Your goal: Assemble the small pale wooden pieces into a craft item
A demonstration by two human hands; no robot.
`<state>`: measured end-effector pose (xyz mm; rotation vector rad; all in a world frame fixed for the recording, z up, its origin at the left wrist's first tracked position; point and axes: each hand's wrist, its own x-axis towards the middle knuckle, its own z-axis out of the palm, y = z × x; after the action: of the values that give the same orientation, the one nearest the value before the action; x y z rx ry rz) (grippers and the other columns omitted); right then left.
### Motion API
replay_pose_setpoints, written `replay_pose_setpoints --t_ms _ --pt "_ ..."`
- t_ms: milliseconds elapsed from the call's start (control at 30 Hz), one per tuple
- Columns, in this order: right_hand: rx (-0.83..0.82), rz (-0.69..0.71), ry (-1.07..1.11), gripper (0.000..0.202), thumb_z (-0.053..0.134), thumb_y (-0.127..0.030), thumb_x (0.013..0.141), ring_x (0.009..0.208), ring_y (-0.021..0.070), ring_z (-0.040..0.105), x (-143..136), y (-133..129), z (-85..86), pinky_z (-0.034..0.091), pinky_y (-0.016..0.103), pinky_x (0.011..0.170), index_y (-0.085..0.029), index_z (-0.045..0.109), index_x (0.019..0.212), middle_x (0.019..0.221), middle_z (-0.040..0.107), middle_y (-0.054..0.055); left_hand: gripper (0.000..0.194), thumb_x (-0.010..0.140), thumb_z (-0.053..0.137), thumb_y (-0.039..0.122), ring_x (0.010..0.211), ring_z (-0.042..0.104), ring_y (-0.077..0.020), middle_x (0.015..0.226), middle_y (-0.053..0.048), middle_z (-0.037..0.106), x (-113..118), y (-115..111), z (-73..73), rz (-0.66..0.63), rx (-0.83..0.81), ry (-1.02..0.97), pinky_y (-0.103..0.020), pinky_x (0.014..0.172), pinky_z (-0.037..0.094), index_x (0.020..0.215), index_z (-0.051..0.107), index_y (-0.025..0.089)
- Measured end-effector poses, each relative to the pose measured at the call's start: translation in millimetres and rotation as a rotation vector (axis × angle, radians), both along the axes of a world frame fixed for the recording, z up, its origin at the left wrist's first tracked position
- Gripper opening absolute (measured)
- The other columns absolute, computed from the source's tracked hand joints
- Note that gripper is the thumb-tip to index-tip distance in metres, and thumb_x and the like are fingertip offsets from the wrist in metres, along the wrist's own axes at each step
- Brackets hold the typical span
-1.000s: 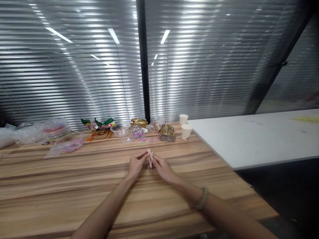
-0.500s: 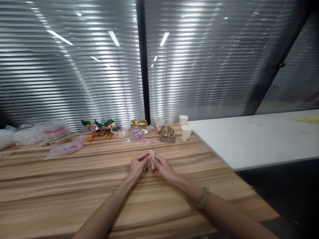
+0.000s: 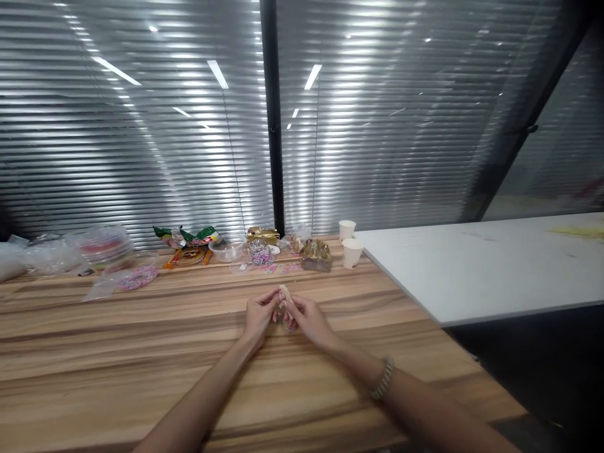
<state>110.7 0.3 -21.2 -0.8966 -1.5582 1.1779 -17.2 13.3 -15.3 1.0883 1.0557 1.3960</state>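
Wooden clip (image 3: 284, 293) upright (tip up), both hands pinching

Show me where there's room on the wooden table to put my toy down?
Bare wood lies left of the left hand, nearer than the bag of colourful clips, and between the right hand and the white table. Along the blinds, wrappers, bowls and paper cups crowd it.

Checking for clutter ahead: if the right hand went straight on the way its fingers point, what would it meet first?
The right hand points up-left at the small pale object pinched between both hands, then the left hand. Depth looks close, so contact seems immediate.
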Motion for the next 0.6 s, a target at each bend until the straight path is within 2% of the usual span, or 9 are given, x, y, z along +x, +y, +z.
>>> replay_pose_setpoints --t_ms 133,233,467,600 --pt "0.114 -0.074 -0.126 0.040 0.042 -0.050 0.081 0.047 0.0108 0.051 1.6 -3.3 0.4 0.043 0.022 0.048 -0.016 0.058 0.068 0.057 0.056 0.001 0.051 0.046 0.077 0.035 0.035 0.037 -0.0030 0.071 -0.008 0.070 4.4 -4.4 4.3 0.042 0.001 0.015 -0.018 0.035 0.030 0.091 0.070 0.011" --pt "0.135 -0.099 -0.178 0.043 0.039 -0.050 0.082 0.046 0.0117 0.053 2.3 -4.5 0.3 0.043 0.022 0.048 -0.016 0.059 0.065 0.056 0.057 0.002 0.050 0.046 0.077 0.035 0.037 0.039 -0.0033 0.081 -0.010 0.070 5.7 -5.2 5.3 0.047 -0.001 0.042 -0.018 0.035 0.031 0.090 0.070 0.012" --pt "0.095 -0.060 -0.103 0.041 0.040 -0.049 0.082 0.048 0.0110 0.052 0.2 -3.8 0.1 0.044 0.022 0.049 -0.016 0.058 0.066 0.057 0.056 0.001 0.053 0.047 0.077 0.036 0.038 0.040 -0.0045 0.057 -0.004 0.065 3.0 -2.2 2.4 0.026 -0.047 0.026 -0.017 0.036 0.030 0.092 0.069 0.009" --pt "0.048 -0.039 -0.057 0.038 0.041 -0.048 0.082 0.052 0.0120 0.054 -1.0 -2.9 -1.0 0.046 0.024 0.051 -0.017 0.060 0.074 0.066 0.060 0.002 0.051 0.046 0.078 0.035 0.037 0.039 -0.0040 0.058 -0.004 0.064 4.0 -1.9 2.2 0.057 -0.043 0.002 -0.017 0.036 0.028 0.089 0.070 0.009"
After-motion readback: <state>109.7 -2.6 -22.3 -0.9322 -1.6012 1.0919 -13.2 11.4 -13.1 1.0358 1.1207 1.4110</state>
